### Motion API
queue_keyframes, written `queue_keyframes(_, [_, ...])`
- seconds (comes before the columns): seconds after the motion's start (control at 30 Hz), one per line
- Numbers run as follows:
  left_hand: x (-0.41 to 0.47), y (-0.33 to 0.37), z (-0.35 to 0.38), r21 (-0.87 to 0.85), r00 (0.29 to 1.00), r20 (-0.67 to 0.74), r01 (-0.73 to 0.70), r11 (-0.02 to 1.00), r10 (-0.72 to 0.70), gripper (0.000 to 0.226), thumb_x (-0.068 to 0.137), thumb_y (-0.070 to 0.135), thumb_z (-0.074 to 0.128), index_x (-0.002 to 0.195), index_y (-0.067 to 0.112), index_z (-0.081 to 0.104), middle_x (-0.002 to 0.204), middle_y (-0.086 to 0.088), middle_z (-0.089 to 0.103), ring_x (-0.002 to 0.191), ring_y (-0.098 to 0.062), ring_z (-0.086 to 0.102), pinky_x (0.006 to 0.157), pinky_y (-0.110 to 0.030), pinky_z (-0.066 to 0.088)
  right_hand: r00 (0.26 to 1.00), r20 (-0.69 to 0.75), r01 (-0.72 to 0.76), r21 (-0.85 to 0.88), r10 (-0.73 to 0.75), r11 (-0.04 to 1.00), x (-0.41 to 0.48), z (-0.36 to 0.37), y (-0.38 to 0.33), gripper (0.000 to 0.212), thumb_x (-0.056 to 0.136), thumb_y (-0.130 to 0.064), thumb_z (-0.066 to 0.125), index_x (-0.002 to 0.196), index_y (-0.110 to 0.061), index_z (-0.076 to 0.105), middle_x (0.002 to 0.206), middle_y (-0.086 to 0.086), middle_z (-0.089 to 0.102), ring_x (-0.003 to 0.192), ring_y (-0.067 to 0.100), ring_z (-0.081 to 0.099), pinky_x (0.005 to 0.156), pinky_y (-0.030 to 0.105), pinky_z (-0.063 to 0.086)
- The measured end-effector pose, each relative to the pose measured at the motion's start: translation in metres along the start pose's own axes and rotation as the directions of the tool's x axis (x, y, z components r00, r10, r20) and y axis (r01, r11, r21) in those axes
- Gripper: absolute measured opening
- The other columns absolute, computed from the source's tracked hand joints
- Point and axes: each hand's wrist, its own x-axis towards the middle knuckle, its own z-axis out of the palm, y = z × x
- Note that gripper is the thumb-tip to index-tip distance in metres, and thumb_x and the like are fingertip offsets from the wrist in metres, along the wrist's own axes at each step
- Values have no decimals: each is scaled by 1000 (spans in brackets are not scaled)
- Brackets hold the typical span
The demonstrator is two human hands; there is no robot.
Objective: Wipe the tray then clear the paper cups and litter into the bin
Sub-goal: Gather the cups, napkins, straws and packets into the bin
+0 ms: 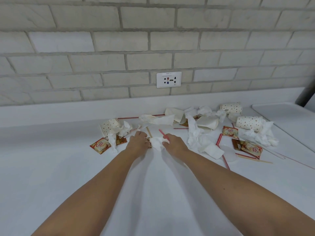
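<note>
My right hand [173,142] is clamped on a pink straw [161,132] and a crumpled tissue [156,143]. My left hand [137,140] curls down onto a brown sachet [148,142] just beside it; I cannot tell whether it grips. Around them on the desk [59,167] lie tipped paper cups [110,126], loose napkins [196,135], creamer packets [100,145] and striped straws [223,159]. The tray [281,116] sits at the far right.

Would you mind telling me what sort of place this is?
Probably an office pantry or break-room counter: a white worktop against a brick wall with a power socket, littered with dotted paper cups and coffee creamer sachets.
</note>
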Motion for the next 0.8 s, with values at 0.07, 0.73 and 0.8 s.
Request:
queue_keyframes(0.07, [3,-4,4,74,997,68,14,997,-19,48,97,26,44,141,15,31,147,-5,30,131,-31,30,105,-39,29,1000,15,7,-127,-5,992,3,5,-1,43,95,-30,46,137,-19,42,128,9,56,116,28,54,89,34,45])
queue_keyframes(0.73, [-29,14,-6,-808,951,309,279,518,-31,16,97,23,49,100,11,59,90,-7,63,79,-17,57,76,-27,46,963,169,-253,318,209,914,-23,-25,9,36,87,-9,55,57,-15,36,56,2,36,42,13,31,34,14,21])
queue_keyframes(0.8, [-34,28,-4,-860,941,336,294,418,30,15,96,21,49,102,11,58,86,-5,64,77,-16,58,79,-31,47,952,202,-295,399,231,868,-30,-34,13,38,88,-11,56,58,-16,34,55,3,32,42,13,25,36,13,18])
